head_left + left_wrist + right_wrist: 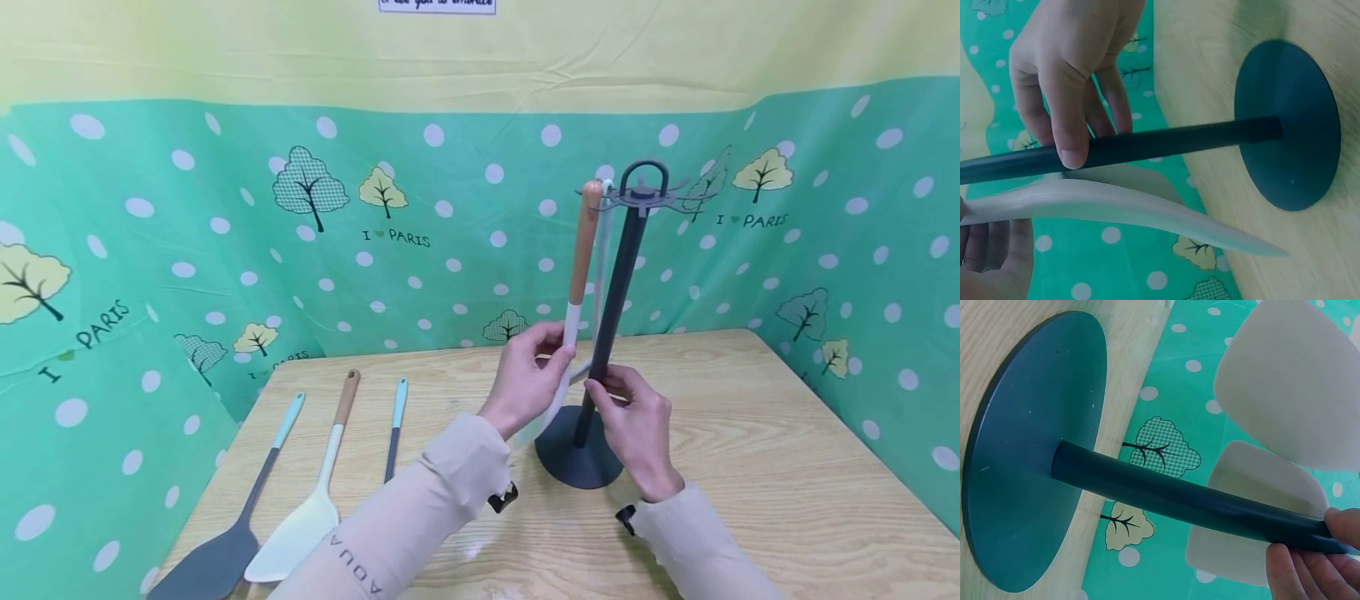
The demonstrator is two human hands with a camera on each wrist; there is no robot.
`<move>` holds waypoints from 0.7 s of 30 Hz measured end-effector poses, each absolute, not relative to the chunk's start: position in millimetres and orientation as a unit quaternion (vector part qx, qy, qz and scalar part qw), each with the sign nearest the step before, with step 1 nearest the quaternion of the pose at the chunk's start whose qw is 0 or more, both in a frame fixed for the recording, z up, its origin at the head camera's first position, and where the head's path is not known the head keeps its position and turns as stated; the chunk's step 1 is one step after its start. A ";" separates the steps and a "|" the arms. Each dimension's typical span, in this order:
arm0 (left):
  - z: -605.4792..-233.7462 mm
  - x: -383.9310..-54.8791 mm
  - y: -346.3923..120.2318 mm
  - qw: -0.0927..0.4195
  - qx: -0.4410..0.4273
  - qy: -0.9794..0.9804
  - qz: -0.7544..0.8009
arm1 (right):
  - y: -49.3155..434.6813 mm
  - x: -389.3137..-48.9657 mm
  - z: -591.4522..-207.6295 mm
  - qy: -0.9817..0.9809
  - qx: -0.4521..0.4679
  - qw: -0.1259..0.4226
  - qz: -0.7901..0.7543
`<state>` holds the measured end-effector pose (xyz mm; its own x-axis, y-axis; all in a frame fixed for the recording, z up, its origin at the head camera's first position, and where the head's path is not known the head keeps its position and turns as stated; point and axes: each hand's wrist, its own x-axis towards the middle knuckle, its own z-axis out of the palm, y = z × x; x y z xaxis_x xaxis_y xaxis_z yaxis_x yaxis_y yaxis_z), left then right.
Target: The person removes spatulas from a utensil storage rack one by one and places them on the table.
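Note:
In the head view my left hand (528, 375) pinches the white neck of a spatula (581, 250) with a wood-coloured handle. The spatula stands upright beside the stand, its handle top level with the hooks; whether it sits on one I cannot tell. My right hand (633, 421) grips the black pole of the utensil stand (618, 292) low down. In the right wrist view the spatula's broad white blade (1291, 381) shows above the pole. Behind the pole is a second white utensil's head (1260, 478); its pale handle (602, 267) runs up to the hook ring (645, 198).
On the table's left side lie a dark grey turner (217, 550) with a light blue handle, a white turner (303, 533) with a brown handle, and a light blue-handled utensil (397, 408) partly hidden by my left sleeve. A patterned green cloth (465, 225) hangs behind and beside the table.

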<state>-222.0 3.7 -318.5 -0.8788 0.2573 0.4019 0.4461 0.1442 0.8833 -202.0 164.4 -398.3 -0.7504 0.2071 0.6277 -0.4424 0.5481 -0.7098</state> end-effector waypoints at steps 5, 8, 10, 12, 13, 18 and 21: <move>-314.7 -216.5 1.3 0.069 -0.224 -0.750 -0.618 | 164.5 -202.0 -398.2 -0.809 0.070 0.346 0.469; -305.8 -207.4 -0.8 0.058 -0.219 -0.752 -0.619 | 164.7 -202.3 -398.3 -0.809 0.070 0.347 0.469; -298.4 -200.2 -2.1 0.053 -0.221 -0.751 -0.620 | 164.9 -202.3 -398.4 -0.809 0.070 0.346 0.469; -291.1 -193.0 -3.6 0.051 -0.226 -0.750 -0.620 | 165.1 -202.1 -398.4 -0.811 0.070 0.345 0.468; -288.0 -189.9 -4.3 0.050 -0.229 -0.749 -0.619 | 165.2 -202.0 -398.4 -0.812 0.070 0.345 0.466; -283.3 -181.8 -6.0 0.052 -0.237 -0.744 -0.622 | 165.4 -201.5 -398.3 -0.815 0.070 0.341 0.463; -283.3 -179.4 -5.6 0.055 -0.240 -0.740 -0.626 | 164.8 -201.5 -398.3 -0.814 0.073 0.341 0.465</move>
